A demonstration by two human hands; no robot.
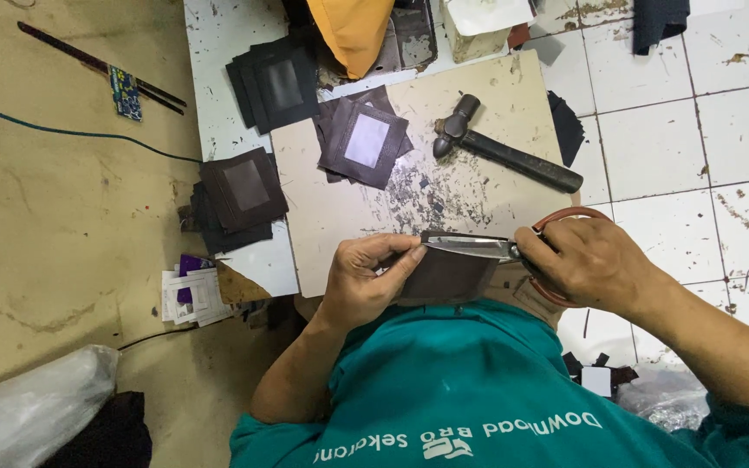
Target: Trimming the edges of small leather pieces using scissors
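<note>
Scissors at the top edge of a dark leather piece, both hands busy.

The right hand has its grip clenched through the red handles of the scissors, blades lying along the upper edge of the dark leather piece. The left hand pinches that piece at its left corner, just beside the blade tips. Farther out on the counter lie a hammer and stacks of dark window frames; no open container shows its contents.

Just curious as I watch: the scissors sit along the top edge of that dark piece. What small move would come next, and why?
Probably close the scissors and slide them further along the edge. The right hand has the blades lying on the top edge of the dark piece, which the left hand pinches at its corner, so the trim looks unfinished.
</note>
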